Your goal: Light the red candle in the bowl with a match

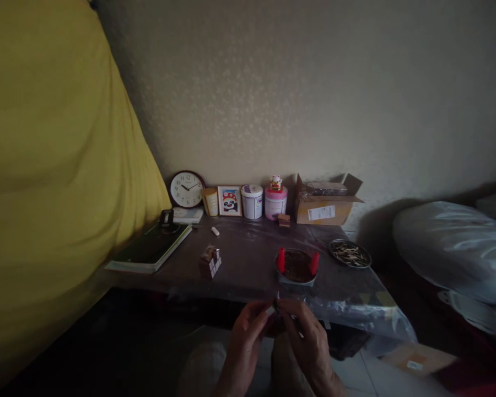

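Both my hands meet just in front of the table's near edge, above my knees. My left hand [248,333] is closed, with a small white piece [270,311] pinched at its fingertips. Close against it, my right hand [303,333] is also closed; whatever its fingers grip is too small and dark to name. Beyond the hands stands a round dish [296,280] with a brown surface inside, flanked by a red upright piece [281,260] on the left and another red piece [314,263] on the right.
A plate of thin pale sticks [350,254] lies at the right. Left are a small checked box [210,263], a white oblong piece [215,231] and a green book [152,248]. A clock [187,189], tins [252,202] and a cardboard box [322,209] line the wall.
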Motion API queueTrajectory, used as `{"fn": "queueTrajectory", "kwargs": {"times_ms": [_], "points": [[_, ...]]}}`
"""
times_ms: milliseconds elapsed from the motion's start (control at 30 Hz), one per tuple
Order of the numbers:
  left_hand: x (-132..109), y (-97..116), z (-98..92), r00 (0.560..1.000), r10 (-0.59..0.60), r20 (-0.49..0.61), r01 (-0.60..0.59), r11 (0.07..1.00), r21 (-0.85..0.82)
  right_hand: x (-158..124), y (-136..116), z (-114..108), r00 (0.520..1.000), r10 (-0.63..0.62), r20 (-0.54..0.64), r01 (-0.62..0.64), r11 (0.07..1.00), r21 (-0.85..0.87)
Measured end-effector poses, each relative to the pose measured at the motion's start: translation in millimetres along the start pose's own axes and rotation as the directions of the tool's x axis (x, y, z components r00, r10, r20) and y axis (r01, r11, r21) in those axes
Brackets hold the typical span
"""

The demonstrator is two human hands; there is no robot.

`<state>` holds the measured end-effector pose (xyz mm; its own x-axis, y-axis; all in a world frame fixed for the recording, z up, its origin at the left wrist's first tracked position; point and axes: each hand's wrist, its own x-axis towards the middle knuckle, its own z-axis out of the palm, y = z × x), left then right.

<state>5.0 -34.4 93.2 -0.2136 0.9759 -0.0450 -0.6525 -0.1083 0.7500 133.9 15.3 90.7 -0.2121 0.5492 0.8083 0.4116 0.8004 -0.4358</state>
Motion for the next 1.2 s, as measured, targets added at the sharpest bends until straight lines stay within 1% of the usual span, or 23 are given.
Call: {"fn": "queueTrajectory", "kwargs": {"times_ms": [200, 400, 600, 767, 900, 1067, 1200], "points": [[1.9, -2.8, -2.7, 1.0, 0.008, 0.012, -0.009, 1.0, 0.015, -0.3, -1.0, 0.1, 1.0, 0.0, 0.009, 0.0, 1.0, 0.013], [2.1, -4.8, -2.2, 1.0, 0.01, -0.021, -0.009, 0.999, 0.031, -1.6, -1.7, -0.2, 1.0, 0.03, 0.007, -0.031, 0.997, 0.064], [3.3, -6.9, -2.9, 1.0, 0.007, 0.001, -0.008, 0.999, 0.052, -2.2, 0.5, 0.2, 1.0, 0.029, 0.007, -0.03, 0.999, 0.028], [5.1, -11.0, -5.8, 1.0, 0.011, 0.012, -0.011, 0.999, 0.035, -2.0, 2.2, 0.9, 1.0, 0.025, 0.004, -0.025, 1.0, 0.007], [3.1, -7.6, -4.6, 1.0, 0.001, 0.023, -0.001, 1.0, 0.008, 1.9, -1.6, -2.4, 1.0, 0.016, -0.017, -0.016, 1.0, 0.023], [2.5, -1.9, 0.1, 0.999, -0.005, -0.034, 0.006, 1.0, 0.009, 3.7, -5.2, -5.2, 0.998, 0.008, -0.057, -0.005, 0.999, 0.052], [4.1, -1.4, 3.5, 1.0, -0.012, 0.001, 0.012, 1.0, -0.009, 6.1, 0.9, -5.1, 0.999, -0.012, -0.037, 0.012, 1.0, 0.017]]}}
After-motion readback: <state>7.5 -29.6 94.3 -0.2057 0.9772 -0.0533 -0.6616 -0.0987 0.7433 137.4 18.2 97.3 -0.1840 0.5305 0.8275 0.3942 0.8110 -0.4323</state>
